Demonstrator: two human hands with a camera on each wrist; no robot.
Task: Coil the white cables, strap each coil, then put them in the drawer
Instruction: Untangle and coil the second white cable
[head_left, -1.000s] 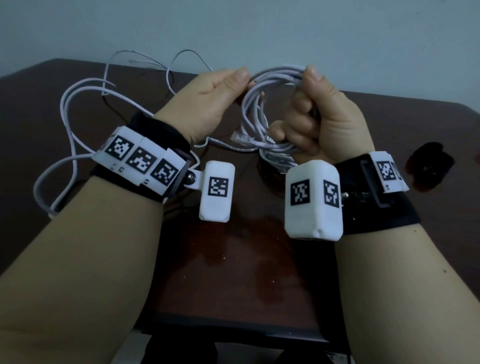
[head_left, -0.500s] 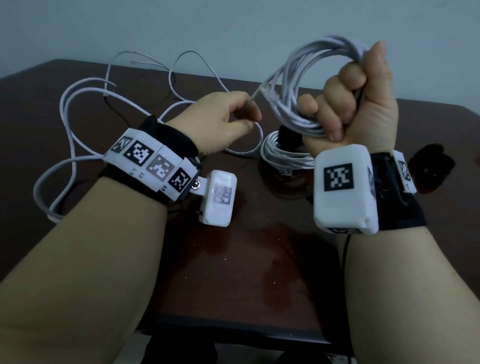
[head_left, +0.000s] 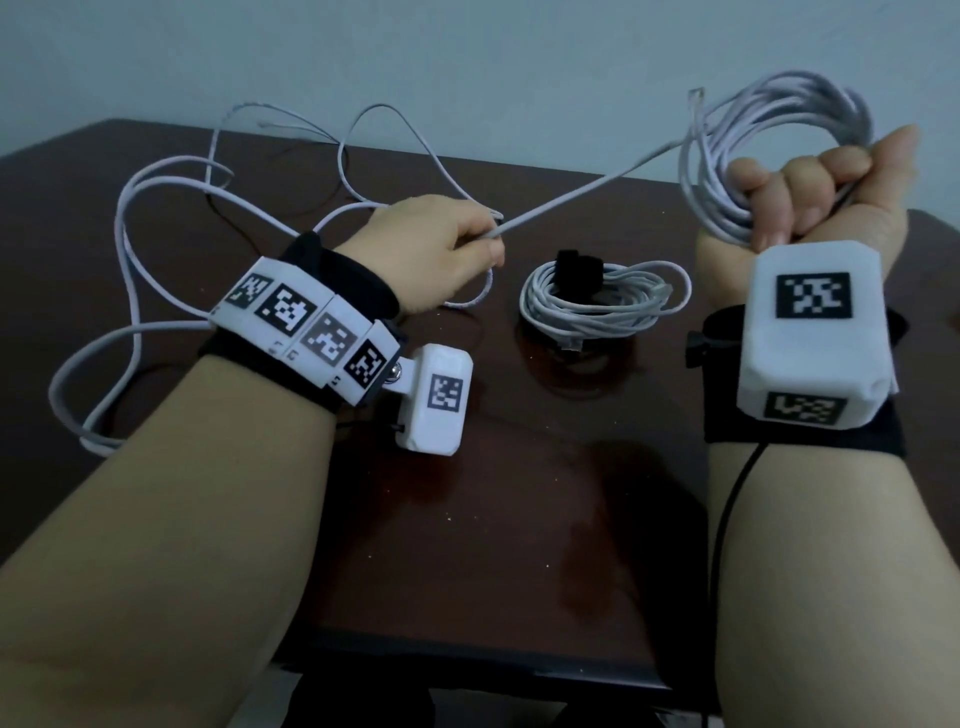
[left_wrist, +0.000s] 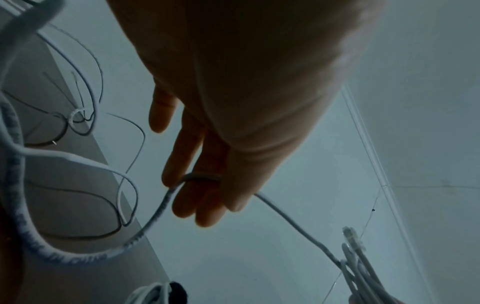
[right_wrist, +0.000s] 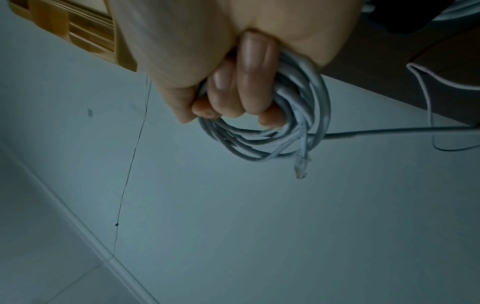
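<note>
— Where does the cable sit relative to your hands right now?

— My right hand (head_left: 810, 192) is raised at the right, fist clenched round the half-made coil (head_left: 769, 150); from that coil one straight run of cable (head_left: 582, 195) slants down and leftward to my left hand (head_left: 436, 249), which sits lower and just above the bench (head_left: 519, 519); so the long axis goes from upper right to lower left, and the slack still to come lies past my left hand, over the left part of the bench.

— And the left hand's hold?

— Loose, I'd say; in the left wrist view the cable crosses my fingers (left_wrist: 197, 185), which lie nearly straight, and I can't see the thumb pressing, so it looks more like a guide than a grip.

— Which hand makes the next loop?

— Probably the left, since it's nearer the loose cable (head_left: 130, 260); it would need to carry the run up to the right fist.

— Count things for me.

— One finished coil (head_left: 602, 301) lying on the bench between my wrists, with one black strap (head_left: 579, 267) on it; one coil in my fist, with a plug (head_left: 696, 96) sticking out on top; a thinner wire (head_left: 374, 130) strays toward the bench's far edge; the drawer isn't in view.
</note>
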